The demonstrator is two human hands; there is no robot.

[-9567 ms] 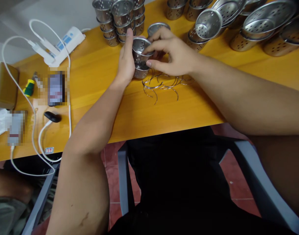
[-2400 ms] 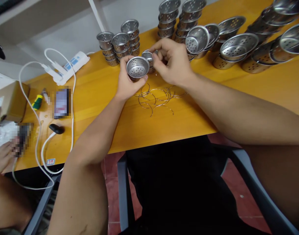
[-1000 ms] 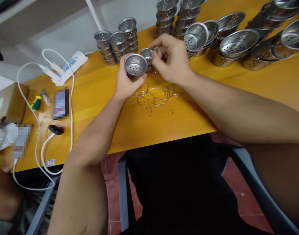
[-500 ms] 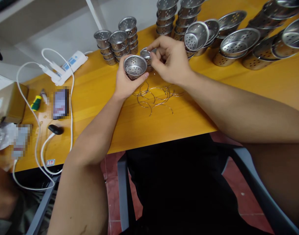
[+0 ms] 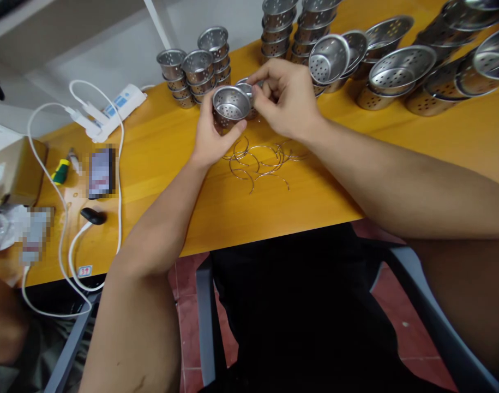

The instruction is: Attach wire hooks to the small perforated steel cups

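My left hand [image 5: 210, 139] is wrapped round a small perforated metal cup [image 5: 232, 109], its open mouth tilted up toward me. At the cup's right rim, my right hand [image 5: 288, 98] is closed in a pinch; whatever lies between the thumb and forefinger is too small to make out. Partly hidden behind the held cup and the right fingers is another metal cup [image 5: 244, 83]. Several thin, curved wire pieces [image 5: 269, 174] lie loosely on the wooden table just below both hands.
Stacked perforated cups [image 5: 198, 68] stand behind the left hand, and larger stacks [image 5: 390, 71] fill the back right. On the left lie a white power strip [image 5: 120, 109] with cables, a phone [image 5: 101, 172], a green-yellow handled tool [image 5: 61, 172] and a cardboard box [image 5: 26, 174].
My left hand has brought the cup slightly right and up, so its rim now meets the right fingertips. The right hand keeps its pinch almost in place.
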